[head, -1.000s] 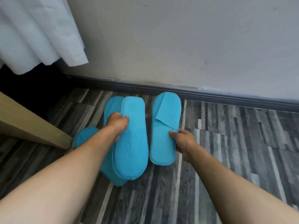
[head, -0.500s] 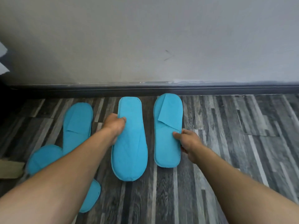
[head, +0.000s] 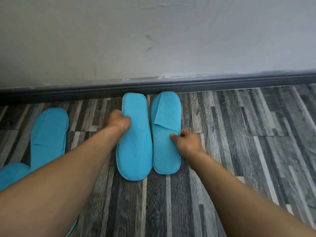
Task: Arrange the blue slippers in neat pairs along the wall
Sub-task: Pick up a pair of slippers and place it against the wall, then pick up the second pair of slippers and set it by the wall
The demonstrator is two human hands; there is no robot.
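Observation:
Two blue slippers lie side by side on the floor, toes at the dark skirting board (head: 222, 82). The left slipper (head: 135, 147) lies sole up, and my left hand (head: 119, 121) grips its left edge. The right slipper (head: 166, 137) lies strap up with its strap folded, and my right hand (head: 185, 140) pinches its right edge. A third blue slipper (head: 49, 135) lies apart at the left, and a fourth slipper (head: 10, 175) shows partly under my left forearm.
The grey wall (head: 153, 40) runs across the top of the view. Striped grey wood flooring (head: 248, 142) stretches to the right of the pair.
The held pair has shifted to the right along the wall, away from the other two slippers. The gap between the two held slippers has narrowed. The curtain and wooden furniture have left the view.

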